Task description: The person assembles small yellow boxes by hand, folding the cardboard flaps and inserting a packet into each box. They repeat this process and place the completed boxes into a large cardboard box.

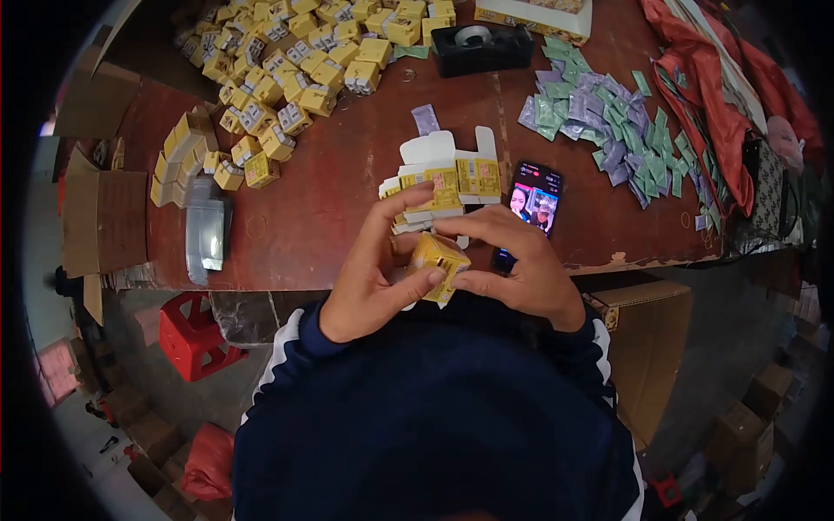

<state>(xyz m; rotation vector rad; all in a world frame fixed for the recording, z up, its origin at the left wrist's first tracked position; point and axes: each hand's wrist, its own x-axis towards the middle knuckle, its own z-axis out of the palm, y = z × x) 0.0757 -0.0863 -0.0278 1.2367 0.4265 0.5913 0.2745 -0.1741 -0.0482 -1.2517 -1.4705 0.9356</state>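
Between my hands, close to the table's front edge, is a small yellow carton [441, 257], held tilted. My left hand [379, 269] grips it from the left, with the thumb on its near face. From the right, the fingers and thumb of my right hand [514, 265] pinch its upper and right edges. Just beyond lie several flat, unfolded yellow-and-white cartons [445, 177], partly hidden by my fingers. To the right of them a phone [540, 193] with a lit screen lies on the table, partly behind my right hand.
A large heap of yellow boxes [295, 74] covers the back left. Green and purple sachets [599, 122] are piled at the right, with a single purple sachet [425, 120] nearer the middle. A black tape dispenser [482, 48] stands at the back. Below left is a red stool [193, 337].
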